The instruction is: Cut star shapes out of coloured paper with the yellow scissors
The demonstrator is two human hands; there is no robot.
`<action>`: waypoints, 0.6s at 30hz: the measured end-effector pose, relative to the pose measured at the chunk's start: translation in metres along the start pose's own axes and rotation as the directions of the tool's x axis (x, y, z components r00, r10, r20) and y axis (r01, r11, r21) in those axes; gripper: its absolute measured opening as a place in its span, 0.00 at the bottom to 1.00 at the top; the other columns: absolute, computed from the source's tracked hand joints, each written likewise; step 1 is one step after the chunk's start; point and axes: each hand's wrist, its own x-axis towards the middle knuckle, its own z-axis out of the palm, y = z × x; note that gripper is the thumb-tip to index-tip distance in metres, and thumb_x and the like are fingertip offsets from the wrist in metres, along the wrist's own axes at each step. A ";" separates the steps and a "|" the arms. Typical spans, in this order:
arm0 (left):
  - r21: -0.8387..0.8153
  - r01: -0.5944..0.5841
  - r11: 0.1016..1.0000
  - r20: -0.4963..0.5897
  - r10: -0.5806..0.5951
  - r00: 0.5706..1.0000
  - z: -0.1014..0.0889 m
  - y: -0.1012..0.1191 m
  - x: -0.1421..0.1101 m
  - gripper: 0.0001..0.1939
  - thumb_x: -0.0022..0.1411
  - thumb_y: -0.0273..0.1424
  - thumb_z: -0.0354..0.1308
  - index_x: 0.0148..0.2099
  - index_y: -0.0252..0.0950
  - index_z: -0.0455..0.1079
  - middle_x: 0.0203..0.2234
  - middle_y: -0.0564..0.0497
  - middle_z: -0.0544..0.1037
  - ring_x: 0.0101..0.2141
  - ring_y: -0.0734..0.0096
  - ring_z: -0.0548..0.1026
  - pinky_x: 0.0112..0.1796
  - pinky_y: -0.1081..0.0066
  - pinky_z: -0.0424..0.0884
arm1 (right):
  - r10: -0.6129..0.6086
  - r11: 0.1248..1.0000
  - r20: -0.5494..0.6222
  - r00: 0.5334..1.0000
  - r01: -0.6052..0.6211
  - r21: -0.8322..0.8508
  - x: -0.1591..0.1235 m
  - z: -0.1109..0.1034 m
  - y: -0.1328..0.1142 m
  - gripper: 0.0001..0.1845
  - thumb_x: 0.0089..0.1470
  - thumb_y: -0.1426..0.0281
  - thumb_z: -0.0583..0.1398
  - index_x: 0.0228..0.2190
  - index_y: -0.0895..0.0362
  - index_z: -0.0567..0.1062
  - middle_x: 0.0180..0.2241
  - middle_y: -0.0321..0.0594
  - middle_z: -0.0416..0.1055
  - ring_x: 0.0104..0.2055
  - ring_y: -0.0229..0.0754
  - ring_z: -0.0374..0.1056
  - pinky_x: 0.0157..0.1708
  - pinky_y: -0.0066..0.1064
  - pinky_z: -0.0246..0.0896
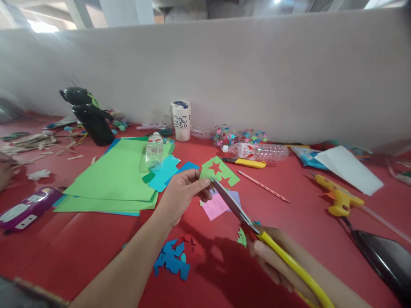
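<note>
My left hand (186,190) is closed, thumb against fingers, at the left edge of a green paper (231,174) with star-shaped holes. The red table shows through those holes. Yellow-handled scissors (229,199) are in my right hand (272,256), their tips right beside my left thumb at the paper. The blades look nearly together. Beneath my hands lie pink paper (214,208) and a purple piece. Blue scraps (173,259) and red scraps (192,246) lie nearer to me, and a small green cut piece (241,238) sits by my right hand.
Green sheets (112,171) are stacked on the left, a clear bottle (154,152) on them. Behind stand a black flask (91,119) and white cup (181,122). A yellow cutter (250,163), pencil (263,186) and glue gun (340,196) lie rightward. Another person's hand (4,171) shows at far left.
</note>
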 end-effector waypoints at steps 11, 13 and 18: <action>-0.109 0.023 0.994 -0.009 -0.024 1.000 0.012 -0.009 -0.003 0.04 0.52 0.30 0.61 0.31 0.33 0.71 0.20 0.53 0.75 0.21 0.76 0.73 0.26 0.74 0.68 | 0.002 0.988 0.055 0.998 0.006 -0.151 0.000 -0.031 -0.003 0.29 0.50 0.41 0.49 0.20 0.54 0.60 0.12 0.26 0.56 0.13 0.30 0.48 0.15 0.25 0.45; -0.110 0.025 0.994 -0.012 -0.026 1.000 0.013 -0.011 -0.004 0.04 0.52 0.29 0.61 0.30 0.33 0.71 0.19 0.53 0.75 0.21 0.76 0.72 0.26 0.74 0.68 | 0.002 0.988 0.091 0.996 0.012 -0.153 0.000 -0.036 -0.001 0.31 0.48 0.38 0.47 0.20 0.54 0.60 0.12 0.27 0.57 0.12 0.30 0.49 0.14 0.25 0.46; -0.098 0.000 0.995 -0.047 -0.005 0.999 0.012 -0.013 -0.004 0.04 0.53 0.29 0.60 0.29 0.33 0.70 0.18 0.54 0.74 0.20 0.77 0.72 0.26 0.75 0.67 | 0.040 0.989 0.050 0.998 -0.033 -0.143 0.001 -0.030 0.000 0.30 0.48 0.39 0.47 0.21 0.54 0.61 0.12 0.27 0.56 0.13 0.32 0.50 0.16 0.25 0.47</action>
